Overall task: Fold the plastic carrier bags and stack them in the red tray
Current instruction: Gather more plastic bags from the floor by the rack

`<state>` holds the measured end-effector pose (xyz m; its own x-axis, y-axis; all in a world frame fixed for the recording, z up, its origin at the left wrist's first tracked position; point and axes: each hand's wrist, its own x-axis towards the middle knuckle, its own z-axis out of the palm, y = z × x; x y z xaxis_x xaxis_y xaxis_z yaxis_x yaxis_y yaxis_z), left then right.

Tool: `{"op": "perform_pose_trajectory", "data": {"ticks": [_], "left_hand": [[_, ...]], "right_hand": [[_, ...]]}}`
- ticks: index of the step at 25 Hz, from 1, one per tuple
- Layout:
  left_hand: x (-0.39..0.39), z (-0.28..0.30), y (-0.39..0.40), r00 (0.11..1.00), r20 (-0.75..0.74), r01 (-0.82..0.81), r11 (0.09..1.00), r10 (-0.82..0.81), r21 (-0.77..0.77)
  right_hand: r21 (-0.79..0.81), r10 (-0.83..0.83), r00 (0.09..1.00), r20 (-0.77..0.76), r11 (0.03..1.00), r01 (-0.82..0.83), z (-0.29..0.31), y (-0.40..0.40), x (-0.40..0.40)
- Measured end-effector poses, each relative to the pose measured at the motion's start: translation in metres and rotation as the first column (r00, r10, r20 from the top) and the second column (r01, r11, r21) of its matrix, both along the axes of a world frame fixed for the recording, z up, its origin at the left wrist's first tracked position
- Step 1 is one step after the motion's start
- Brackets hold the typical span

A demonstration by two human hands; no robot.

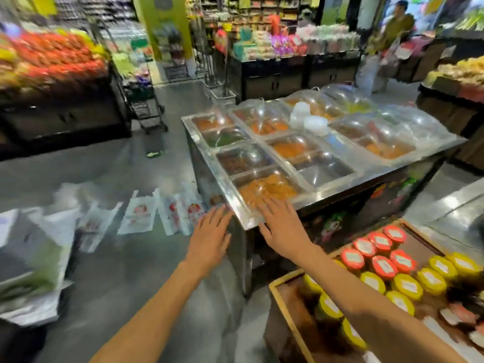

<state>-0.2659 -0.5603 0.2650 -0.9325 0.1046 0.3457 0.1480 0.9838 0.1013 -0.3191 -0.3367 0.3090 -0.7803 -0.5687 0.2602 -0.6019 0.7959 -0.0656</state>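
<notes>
One head-worn wide-angle view looks forward and down, close over the left hand point(209, 239) and right hand point(281, 226).

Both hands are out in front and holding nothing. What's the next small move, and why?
Probably swing the left hand down and left to the nearest carrier bag on the floor. Both it and the right hand are open and empty, hovering at the corner of the steel food counter, while the bags lie spread flat on the floor to the left, unfolded. No red tray is visible here.
</notes>
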Motion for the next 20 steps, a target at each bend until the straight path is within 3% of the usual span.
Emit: {"op": "perform_pose_trajectory", "data": {"ticks": [8,20], "left_hand": [[0.029,-0.012,-0.163,0.911,0.088,-0.405,0.914,0.403,0.012],[-0.120,-0.015,-0.324,0.888,0.107,-0.452,0.892,0.448,0.013]], "right_hand": [[-0.020,0.347,0.934,0.090,0.938,-0.347,-0.013,-0.193,-0.047],[-0.004,0.352,0.911,0.214,0.933,-0.360,-0.051,-0.387,-0.221]]}}
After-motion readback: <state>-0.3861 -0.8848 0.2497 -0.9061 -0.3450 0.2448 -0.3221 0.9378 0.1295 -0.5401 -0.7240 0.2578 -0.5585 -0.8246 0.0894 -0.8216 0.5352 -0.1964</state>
